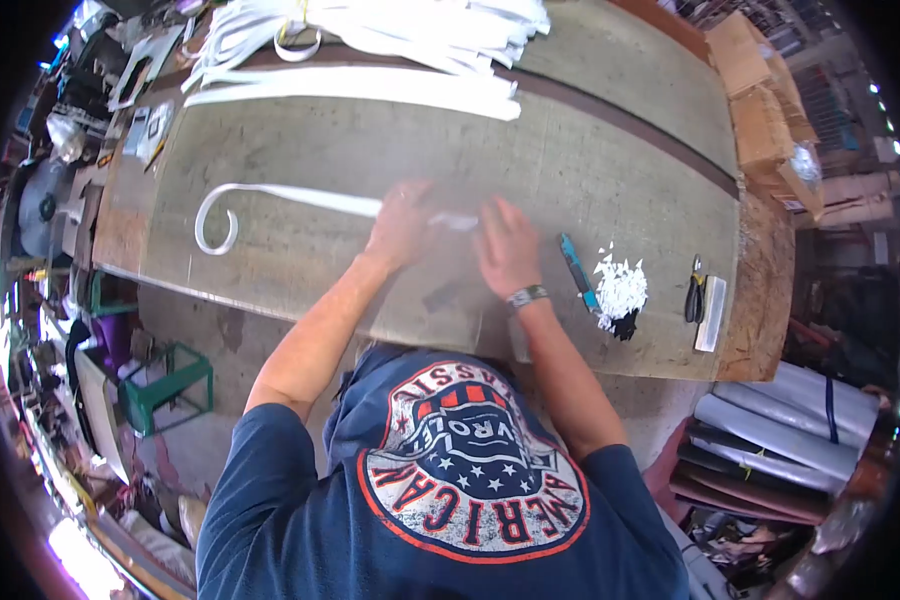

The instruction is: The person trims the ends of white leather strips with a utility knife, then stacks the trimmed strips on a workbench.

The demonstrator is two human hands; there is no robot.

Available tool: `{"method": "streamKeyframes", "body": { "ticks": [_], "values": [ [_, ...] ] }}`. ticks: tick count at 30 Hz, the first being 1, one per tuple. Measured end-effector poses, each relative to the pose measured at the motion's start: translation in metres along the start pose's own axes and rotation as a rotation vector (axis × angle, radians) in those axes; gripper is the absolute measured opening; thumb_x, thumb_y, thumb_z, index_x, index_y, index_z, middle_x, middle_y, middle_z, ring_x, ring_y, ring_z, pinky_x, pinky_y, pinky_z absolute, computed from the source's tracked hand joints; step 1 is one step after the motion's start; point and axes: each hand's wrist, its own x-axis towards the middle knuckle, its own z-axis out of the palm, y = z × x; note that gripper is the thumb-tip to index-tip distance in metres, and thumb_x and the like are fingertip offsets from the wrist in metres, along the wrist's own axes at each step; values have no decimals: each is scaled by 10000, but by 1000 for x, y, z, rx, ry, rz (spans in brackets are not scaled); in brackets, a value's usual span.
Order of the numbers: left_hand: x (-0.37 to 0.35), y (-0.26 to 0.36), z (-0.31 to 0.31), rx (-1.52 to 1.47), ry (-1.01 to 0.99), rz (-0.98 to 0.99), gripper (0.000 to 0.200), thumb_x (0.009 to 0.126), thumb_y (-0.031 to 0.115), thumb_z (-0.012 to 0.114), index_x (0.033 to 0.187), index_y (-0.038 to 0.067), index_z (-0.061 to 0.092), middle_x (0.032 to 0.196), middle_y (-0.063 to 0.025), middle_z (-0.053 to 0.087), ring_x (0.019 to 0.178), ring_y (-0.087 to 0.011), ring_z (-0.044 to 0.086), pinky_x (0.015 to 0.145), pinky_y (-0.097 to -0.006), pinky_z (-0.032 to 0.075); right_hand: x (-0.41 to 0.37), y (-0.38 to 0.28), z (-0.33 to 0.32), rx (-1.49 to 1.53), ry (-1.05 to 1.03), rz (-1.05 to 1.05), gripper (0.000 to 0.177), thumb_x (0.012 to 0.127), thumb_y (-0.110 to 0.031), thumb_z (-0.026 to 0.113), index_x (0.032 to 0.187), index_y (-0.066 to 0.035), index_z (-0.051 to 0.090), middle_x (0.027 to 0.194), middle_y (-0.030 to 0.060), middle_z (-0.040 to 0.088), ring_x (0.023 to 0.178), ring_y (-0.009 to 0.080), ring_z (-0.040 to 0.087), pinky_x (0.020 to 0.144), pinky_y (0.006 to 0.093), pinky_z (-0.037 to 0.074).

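A long white strip (315, 198) lies across the worktable (300, 270), its left end curled into a hook. My left hand (402, 225) is closed around the strip near its right part. A short stretch of the strip runs on to my right hand (508, 250), whose fingers look pinched at its right end, though haze and blur soften them. To the right of that hand lies a teal utility knife (577, 270), beside a pile of small white scraps (622, 285) with some black scraps (625, 325) at its lower edge.
More white strips (370, 90) and a tied bundle (410, 35) lie along the table's far side. Black-and-yellow pliers (694, 295) and a pale bar (710, 313) sit at right. Cardboard boxes (760, 110), rolled material (780, 435) and a green stool (170, 390) surround the table.
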Motion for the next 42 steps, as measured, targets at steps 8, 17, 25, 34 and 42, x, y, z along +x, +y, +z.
{"method": "streamKeyframes", "body": {
  "ticks": [8,17,25,34,42],
  "values": [
    [5,-39,-24,-221,-305,-48,267,925,345,777,1041,106,753,1145,-171,746,1181,-390,664,974,-528,528,29,-8,23,359,-274,195,208,946,-225,808,1033,-40,771,1023,146,755,881,315,718,756,411,567],
    [-52,-224,-251,-399,-359,-255,369,933,410,785,1034,55,791,940,-181,759,918,-351,732,839,-455,552,62,41,-39,604,-221,616,196,1002,-216,793,1053,-32,748,836,-12,736,743,67,631,663,245,484],
    [-19,-382,-356,-353,-304,-525,263,943,266,817,869,27,736,717,31,639,692,-70,565,600,-325,440,122,47,-44,423,-192,643,182,1024,-208,750,1060,-30,755,790,-30,671,740,69,591,673,265,487],
    [36,-588,-347,-189,-51,-569,252,986,255,776,955,12,720,825,33,636,753,-68,536,674,-277,424,216,82,7,481,-71,769,209,1011,-145,749,1162,-1,735,847,24,734,695,92,653,618,265,513],
    [23,-630,-265,-169,442,-610,391,1038,275,763,1312,4,700,1094,-18,662,848,-97,556,765,-270,460,209,115,61,441,118,884,364,911,-178,881,1191,-13,719,984,16,732,829,93,654,740,268,526]
  ]
}}
